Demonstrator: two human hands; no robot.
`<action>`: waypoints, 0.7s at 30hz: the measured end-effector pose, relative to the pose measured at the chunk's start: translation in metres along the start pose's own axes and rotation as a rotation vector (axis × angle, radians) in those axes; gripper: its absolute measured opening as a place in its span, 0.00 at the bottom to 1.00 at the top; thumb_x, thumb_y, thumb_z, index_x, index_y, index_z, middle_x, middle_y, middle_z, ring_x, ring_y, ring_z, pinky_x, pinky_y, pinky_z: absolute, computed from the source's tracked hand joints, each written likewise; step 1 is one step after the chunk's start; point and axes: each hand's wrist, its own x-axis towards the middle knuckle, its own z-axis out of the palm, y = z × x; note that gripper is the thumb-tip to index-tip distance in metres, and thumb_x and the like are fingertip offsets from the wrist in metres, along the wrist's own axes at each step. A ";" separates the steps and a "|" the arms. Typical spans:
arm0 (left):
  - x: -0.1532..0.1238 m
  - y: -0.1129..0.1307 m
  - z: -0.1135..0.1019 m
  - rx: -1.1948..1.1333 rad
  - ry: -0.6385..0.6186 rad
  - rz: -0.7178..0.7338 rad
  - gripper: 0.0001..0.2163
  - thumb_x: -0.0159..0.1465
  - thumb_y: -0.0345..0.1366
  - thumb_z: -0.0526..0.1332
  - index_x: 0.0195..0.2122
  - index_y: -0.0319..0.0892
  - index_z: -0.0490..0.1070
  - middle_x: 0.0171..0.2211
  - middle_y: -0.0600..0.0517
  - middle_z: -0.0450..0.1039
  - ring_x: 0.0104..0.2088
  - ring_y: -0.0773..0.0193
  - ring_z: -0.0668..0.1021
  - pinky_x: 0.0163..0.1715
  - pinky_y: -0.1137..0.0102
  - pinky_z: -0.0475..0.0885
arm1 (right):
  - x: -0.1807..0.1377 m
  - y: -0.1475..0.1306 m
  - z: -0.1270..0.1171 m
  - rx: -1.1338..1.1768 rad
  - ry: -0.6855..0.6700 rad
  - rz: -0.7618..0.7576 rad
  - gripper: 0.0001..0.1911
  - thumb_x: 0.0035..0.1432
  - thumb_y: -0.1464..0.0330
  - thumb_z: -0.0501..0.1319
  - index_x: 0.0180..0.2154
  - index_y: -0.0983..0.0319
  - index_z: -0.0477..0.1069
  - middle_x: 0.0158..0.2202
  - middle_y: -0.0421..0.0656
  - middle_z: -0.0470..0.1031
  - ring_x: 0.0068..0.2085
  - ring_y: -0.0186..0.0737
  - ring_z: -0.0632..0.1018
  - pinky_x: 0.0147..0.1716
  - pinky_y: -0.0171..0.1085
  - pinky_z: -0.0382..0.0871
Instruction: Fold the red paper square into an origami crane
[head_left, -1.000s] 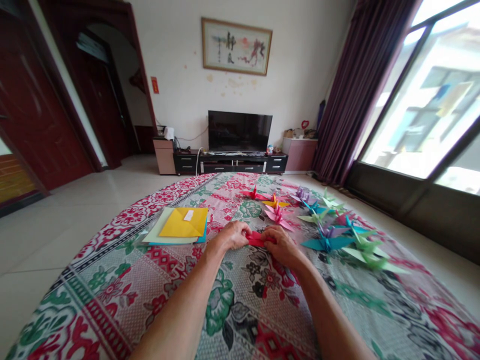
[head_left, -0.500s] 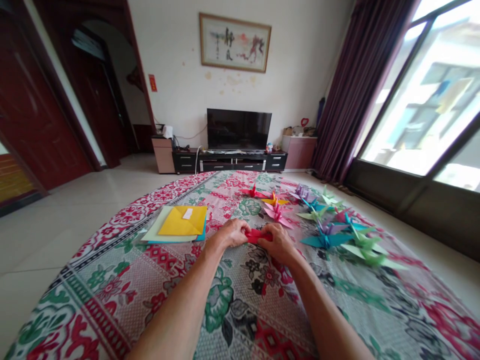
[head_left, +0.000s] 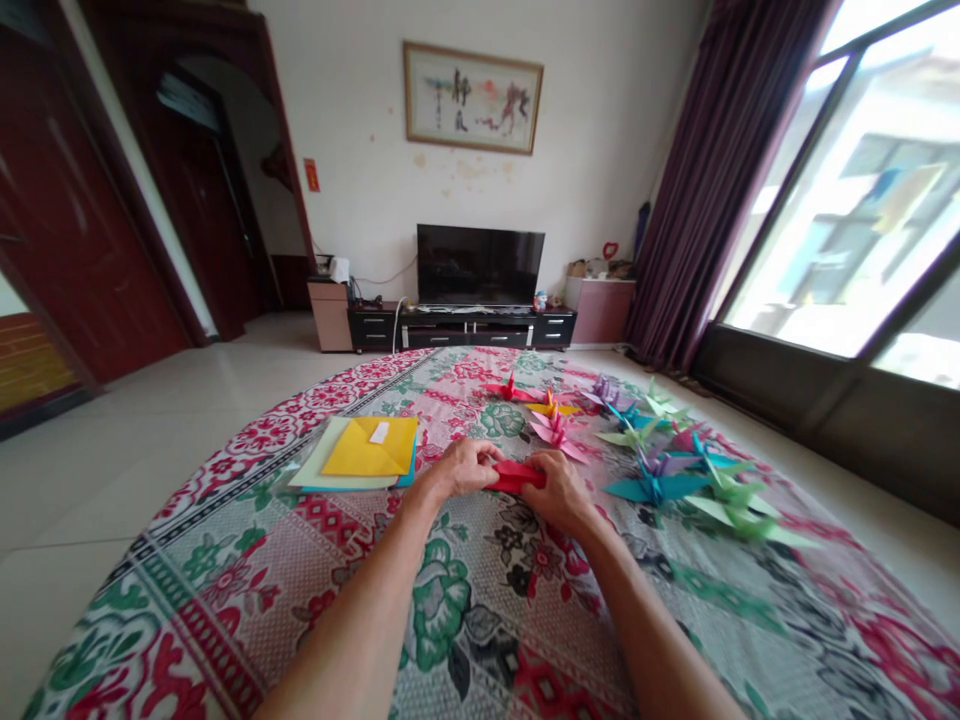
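A piece of folded red paper [head_left: 516, 476] lies between my hands, just above or on the patterned tablecloth [head_left: 360, 590]. Its left end is pinched by my left hand [head_left: 466, 468], thumb against fingers. My right hand [head_left: 559, 486] grips the right end, with the fingers curled over it. Parts of the paper are covered by my fingertips. Just beyond my right hand sits a pink paper crane [head_left: 556, 434], and a blue paper crane [head_left: 657, 484] stands to its right.
Left of my hands lies a stack of coloured paper, with a yellow sheet [head_left: 367, 452] on top bearing a small white slip [head_left: 379, 433]. Several more folded cranes, among them a red one [head_left: 511, 390] and a green one [head_left: 742, 500], spread across the right side.
The view has tilted slightly, so everything sits a little lower in the picture. Both hands stay on the red paper, and slightly more of it shows between them.
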 end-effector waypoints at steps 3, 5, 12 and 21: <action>-0.002 0.003 0.001 0.007 0.190 -0.006 0.14 0.51 0.33 0.58 0.39 0.39 0.74 0.30 0.52 0.74 0.30 0.67 0.74 0.31 0.76 0.68 | 0.000 -0.001 0.001 0.003 0.020 -0.015 0.15 0.43 0.71 0.59 0.37 0.61 0.73 0.38 0.46 0.75 0.40 0.44 0.73 0.41 0.39 0.63; -0.002 0.003 0.003 0.037 0.253 0.030 0.13 0.52 0.33 0.59 0.39 0.41 0.74 0.36 0.50 0.75 0.34 0.66 0.74 0.36 0.75 0.69 | 0.000 -0.001 0.001 0.033 0.015 -0.052 0.15 0.43 0.72 0.58 0.37 0.61 0.72 0.36 0.44 0.75 0.38 0.42 0.73 0.39 0.37 0.63; 0.000 0.005 0.015 0.136 0.157 0.185 0.14 0.55 0.31 0.56 0.41 0.42 0.74 0.40 0.50 0.75 0.41 0.63 0.75 0.45 0.72 0.67 | -0.001 0.004 0.003 0.159 0.014 -0.155 0.13 0.45 0.74 0.55 0.36 0.61 0.70 0.34 0.42 0.75 0.34 0.39 0.74 0.35 0.35 0.65; 0.006 0.003 0.007 -0.020 0.316 -0.055 0.16 0.52 0.29 0.54 0.41 0.38 0.74 0.26 0.53 0.73 0.26 0.67 0.72 0.27 0.75 0.66 | 0.002 -0.001 0.002 0.253 0.318 -0.140 0.23 0.47 0.71 0.56 0.48 0.64 0.63 0.47 0.50 0.69 0.48 0.45 0.70 0.49 0.43 0.62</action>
